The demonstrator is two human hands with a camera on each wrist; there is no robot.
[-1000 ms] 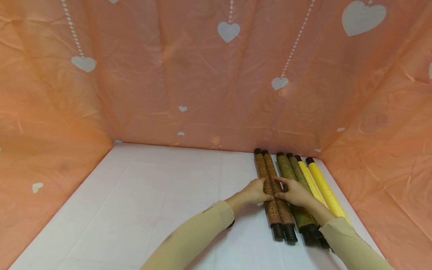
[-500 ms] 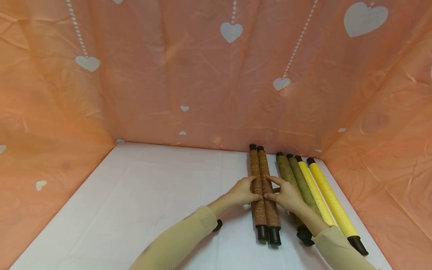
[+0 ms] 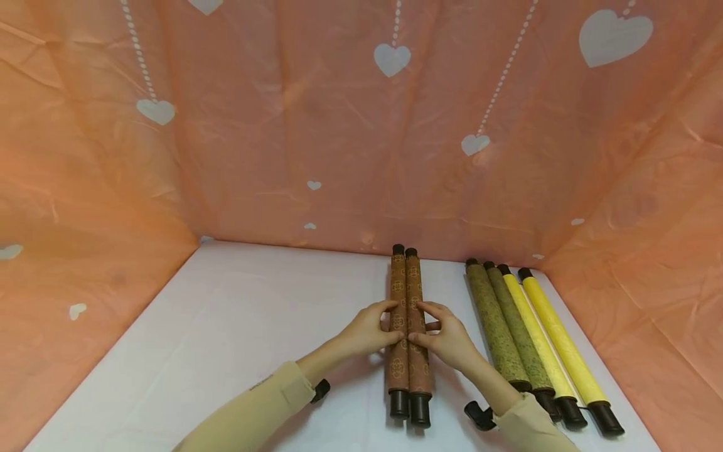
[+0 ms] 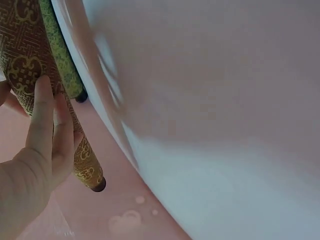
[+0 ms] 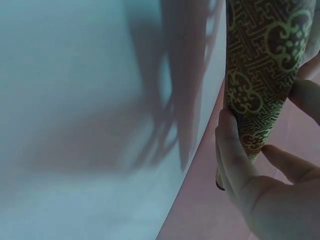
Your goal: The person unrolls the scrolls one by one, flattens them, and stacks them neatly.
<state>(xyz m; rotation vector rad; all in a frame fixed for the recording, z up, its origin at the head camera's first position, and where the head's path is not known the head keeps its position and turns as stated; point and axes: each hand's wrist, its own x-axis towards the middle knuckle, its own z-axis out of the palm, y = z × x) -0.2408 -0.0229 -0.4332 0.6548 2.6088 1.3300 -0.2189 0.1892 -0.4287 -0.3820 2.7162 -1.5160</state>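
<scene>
Two brown cloth-covered scroll rolls (image 3: 408, 326) carry gold round medallions over a fine gold lattice and end in black caps. Beside them lie two olive-green speckled scroll rolls (image 3: 505, 329) and two plain bright yellow scroll rolls (image 3: 550, 336), all black-capped, on a white bench (image 3: 226, 326). The salmon-orange plastic backdrop (image 3: 282, 125) is printed with white hearts on dotted white strings.

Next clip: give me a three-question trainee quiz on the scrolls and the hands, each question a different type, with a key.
1. True or false: the brown scrolls touch the green scrolls.
2. How many rolled scrolls lie on the white table in all?
3. Multiple choice: where do the left hand and right hand grip the brown scrolls? A) at the near black caps B) about mid-length, one from each side C) at the far ends

Key:
1. False; bare table shows between them.
2. Six: two brown, two green, two yellow scrolls.
3. B
</scene>
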